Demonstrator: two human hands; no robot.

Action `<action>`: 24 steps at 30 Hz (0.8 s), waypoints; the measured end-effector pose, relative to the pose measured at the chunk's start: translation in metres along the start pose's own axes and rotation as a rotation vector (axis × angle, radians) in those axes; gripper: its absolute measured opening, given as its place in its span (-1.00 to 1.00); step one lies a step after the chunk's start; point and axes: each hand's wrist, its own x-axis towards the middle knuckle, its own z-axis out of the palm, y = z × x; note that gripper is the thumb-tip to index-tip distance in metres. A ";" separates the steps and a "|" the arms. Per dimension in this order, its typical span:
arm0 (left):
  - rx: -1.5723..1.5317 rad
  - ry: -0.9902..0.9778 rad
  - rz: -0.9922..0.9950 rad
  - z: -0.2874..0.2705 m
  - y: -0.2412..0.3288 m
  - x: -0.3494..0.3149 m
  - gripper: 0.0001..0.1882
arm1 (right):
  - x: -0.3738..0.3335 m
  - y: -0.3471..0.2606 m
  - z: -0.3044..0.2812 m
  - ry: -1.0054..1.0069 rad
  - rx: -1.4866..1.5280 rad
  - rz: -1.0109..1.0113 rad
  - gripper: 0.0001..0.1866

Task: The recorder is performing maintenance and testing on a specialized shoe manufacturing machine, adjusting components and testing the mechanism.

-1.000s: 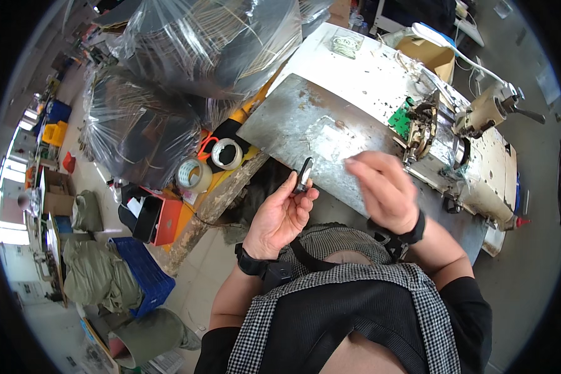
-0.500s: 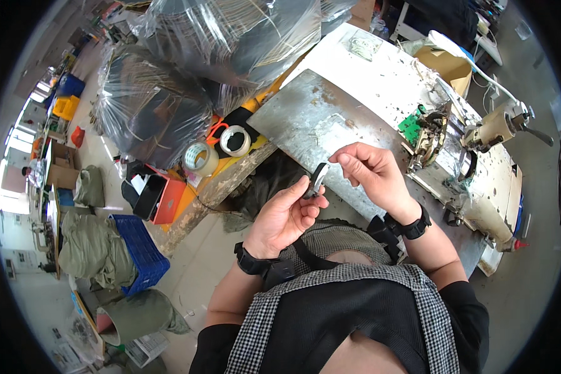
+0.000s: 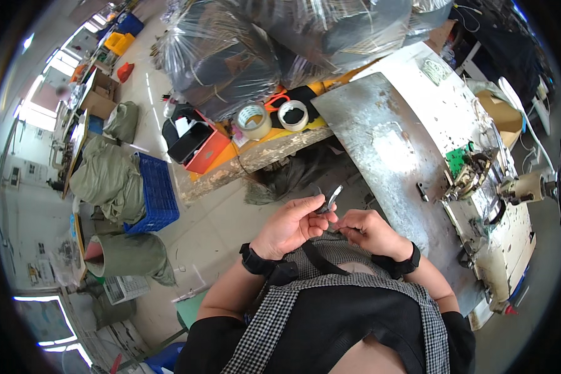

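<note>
A small dark curved piece with a pale, shiny strip is pinched between the thumb and fingers of my left hand. Its exact kind is hard to make out. Close beside those fingertips is my right hand, fingers curled and thumb pressed against them. Whatever they grip, if anything, is too small to name. Both hands are above my lap, in front of a metal plate on the bench. A little black part lies on that plate.
On the right stands a machine with a green piece. Tape rolls, orange-handled scissors and a red box lie at the bench's left. Plastic-wrapped bundles are behind; a blue crate is on the floor.
My right hand has come down from above the dark piece to beside my left fingertips. The view has turned, so the bench and bundles appear farther right.
</note>
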 end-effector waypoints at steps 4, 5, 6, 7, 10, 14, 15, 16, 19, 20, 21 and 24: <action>0.055 0.008 0.000 -0.003 0.010 -0.011 -0.70 | 0.002 -0.011 -0.014 0.028 0.090 0.143 -0.64; 0.048 -0.060 0.001 -0.011 0.013 -0.011 -0.70 | 0.005 -0.015 -0.020 0.237 -0.234 0.075 -0.62; 0.048 -0.062 0.013 -0.013 0.017 -0.014 -0.70 | 0.011 -0.021 -0.023 0.446 -0.557 0.000 -0.59; 0.102 -0.067 0.005 -0.015 0.024 -0.016 -0.71 | 0.020 -0.030 -0.026 0.549 -0.701 0.026 -0.56; 0.161 -0.151 -0.016 -0.037 0.045 -0.019 -0.70 | 0.045 -0.046 -0.015 0.622 -0.867 0.021 -0.59; 0.261 -0.181 0.022 -0.066 0.076 -0.033 -0.71 | 0.100 -0.047 0.041 0.332 0.062 0.186 -0.73; 0.290 -0.176 0.054 -0.075 0.084 -0.038 -0.73 | 0.119 -0.051 0.055 0.313 0.005 0.166 -0.75; 0.322 -0.166 0.089 -0.086 0.095 -0.044 -0.75 | 0.140 -0.054 0.067 0.292 -0.049 0.141 -0.78; 0.320 -0.083 0.228 -0.123 0.117 -0.058 -0.74 | 0.197 -0.064 0.094 0.235 -0.235 -0.026 -0.81; 0.305 -0.084 0.235 -0.134 0.126 -0.064 -0.74 | 0.213 -0.066 0.104 0.212 -0.341 -0.142 -0.82; 0.387 -0.033 0.294 -0.142 0.135 -0.071 -0.72 | 0.225 -0.058 0.115 0.216 -0.475 -0.257 -0.83; 0.381 0.022 0.365 -0.173 0.153 -0.082 -0.64 | 0.262 -0.056 0.138 0.139 -0.616 -0.368 -0.83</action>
